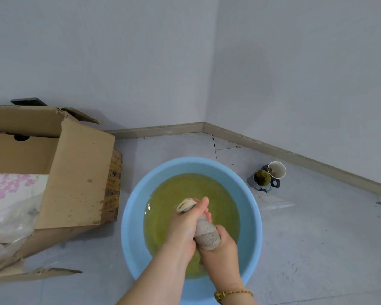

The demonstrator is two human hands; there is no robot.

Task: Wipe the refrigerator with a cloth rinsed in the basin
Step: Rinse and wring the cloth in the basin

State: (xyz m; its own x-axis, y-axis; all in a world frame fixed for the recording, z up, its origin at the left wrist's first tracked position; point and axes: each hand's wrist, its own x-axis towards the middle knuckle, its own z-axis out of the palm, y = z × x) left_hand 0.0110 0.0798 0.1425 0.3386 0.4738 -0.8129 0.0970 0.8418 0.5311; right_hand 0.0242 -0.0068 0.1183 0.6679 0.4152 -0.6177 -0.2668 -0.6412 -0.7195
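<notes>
Right wrist: a gold bracelet (233,293) circles it at the bottom edge of the view
Right hand (221,249): curled tight round the near, thicker end of the cloth; held above the near side of the basin
Cloth (207,235): a grey-beige rag twisted into a tight roll; its long axis runs from near-right to far-left, rising away from the person; the near end sits inside the right fist, the middle shows bare between the two hands, and the far end pokes out past the left hand as a pale coiled tip pointing far-left; the whole roll hangs over the water, and contact with the surface cannot be told
Left hand (185,227): wrapped round the far half of the roll, fingers closed over the top; it lies just beyond and to the left of the right hand
Basin (132,216): round, light blue, standing on the pale tiled floor (317,249)
Water (185,186): yellow-green and cloudy, filling the basin's lower part
Cardboard box (79,172): open, left of the basin, one flap leaning toward it; clear plastic (7,225) and pink-patterned material (13,186) lie inside
Cups: two, right of and beyond the basin; one with green contents (261,178), one white-walled (277,169), touching each other
Baseboard (154,129): grey, meeting at the room's corner under plain walls
</notes>
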